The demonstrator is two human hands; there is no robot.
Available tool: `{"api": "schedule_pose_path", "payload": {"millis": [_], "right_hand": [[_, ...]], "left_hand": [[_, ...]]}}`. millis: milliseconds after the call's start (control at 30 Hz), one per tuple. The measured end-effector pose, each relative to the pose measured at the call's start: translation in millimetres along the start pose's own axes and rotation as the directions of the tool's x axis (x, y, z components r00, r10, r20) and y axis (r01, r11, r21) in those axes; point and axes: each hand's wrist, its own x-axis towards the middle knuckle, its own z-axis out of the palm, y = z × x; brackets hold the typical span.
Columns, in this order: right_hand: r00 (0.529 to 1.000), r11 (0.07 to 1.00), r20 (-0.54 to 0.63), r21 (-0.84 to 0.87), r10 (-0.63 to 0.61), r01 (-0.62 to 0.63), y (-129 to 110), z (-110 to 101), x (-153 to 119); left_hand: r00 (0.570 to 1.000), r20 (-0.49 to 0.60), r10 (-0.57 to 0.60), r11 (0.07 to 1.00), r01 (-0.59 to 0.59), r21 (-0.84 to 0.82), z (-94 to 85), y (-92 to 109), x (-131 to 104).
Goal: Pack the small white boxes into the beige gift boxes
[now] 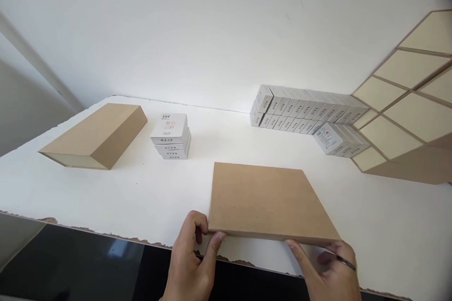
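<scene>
A flat brown box [270, 202] lies at the front middle of the white table, its near edge raised toward me. My left hand [194, 256] grips its near left corner, thumb on the front edge and fingers curled at the side. At the near right corner, my right hand [326, 265], with a dark ring on one finger, holds the same box; its thumb presses the front edge and some fingertips are hidden beneath. Behind and to the left of the box stands a short stack of small white boxes [171, 134].
Another brown box [95, 134] rests at the left of the white table [141, 202]. Two-layer rows of small white boxes [303, 108] line the wall, with a few more white boxes [330, 138] in front. Stacked brown boxes with cream sides [406, 113] rise at the right.
</scene>
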Motion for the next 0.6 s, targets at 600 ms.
{"api": "schedule_pose_path", "payload": {"millis": [600], "right_hand": [[0.997, 0.995, 0.016, -0.076, -0.071, 0.072, 3.3, 1.1, 0.9]], "left_hand": [[0.997, 0.042, -0.063, 0.988, 0.068, -0.136, 4.2, 7.3, 3.0]]}}
